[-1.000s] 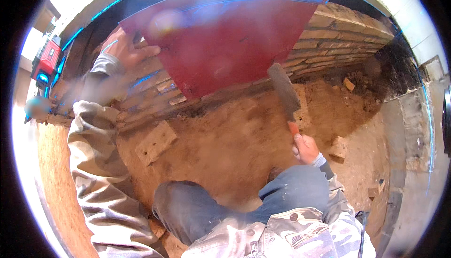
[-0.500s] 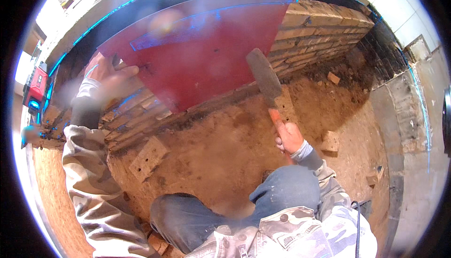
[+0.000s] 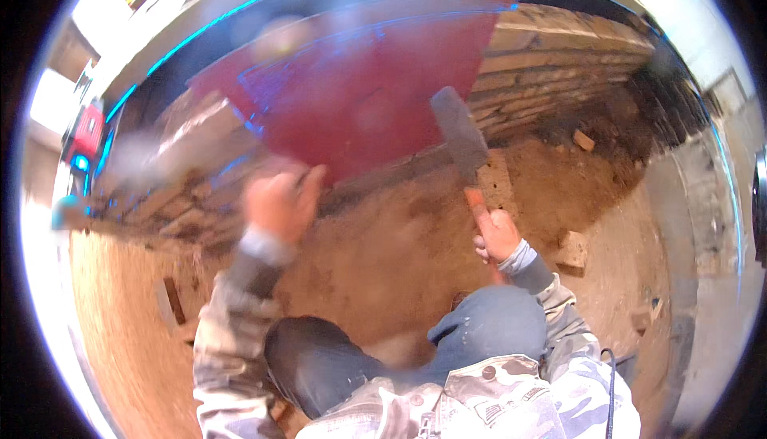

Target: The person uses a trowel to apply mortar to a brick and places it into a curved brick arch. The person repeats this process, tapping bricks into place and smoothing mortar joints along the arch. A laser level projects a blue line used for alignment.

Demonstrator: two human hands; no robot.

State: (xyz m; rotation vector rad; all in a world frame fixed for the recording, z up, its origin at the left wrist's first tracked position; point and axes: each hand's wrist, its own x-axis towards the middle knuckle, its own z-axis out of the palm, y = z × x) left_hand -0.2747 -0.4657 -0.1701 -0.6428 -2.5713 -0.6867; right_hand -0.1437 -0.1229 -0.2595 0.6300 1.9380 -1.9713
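Observation:
My right hand [image 3: 498, 236] is closed round the orange handle of a bricklayer's trowel [image 3: 459, 129], its flat grey blade pointing up and away, in front of the red panel's right part. Low by the lower left corner of the red panel [image 3: 375, 95] is my left hand [image 3: 281, 206], smeared by motion. Its fingertips come close to that corner; whether they touch it I cannot make out. The panel leans against a low brick wall [image 3: 559, 63] and has blue marks along its upper part.
A perforated brick [image 3: 497, 177] lies beside the trowel blade. More bricks lie on the dirt floor [image 3: 383, 239], one [image 3: 572, 252] at the right, another [image 3: 170, 301] at the left. A red laser level [image 3: 86, 129] stands far left, and a bright blue line crosses the dark wall band.
My left hand has left the panel's upper left edge and moved down and right, to near its lower corner. My right hand still grips the trowel. The view has shifted slightly.

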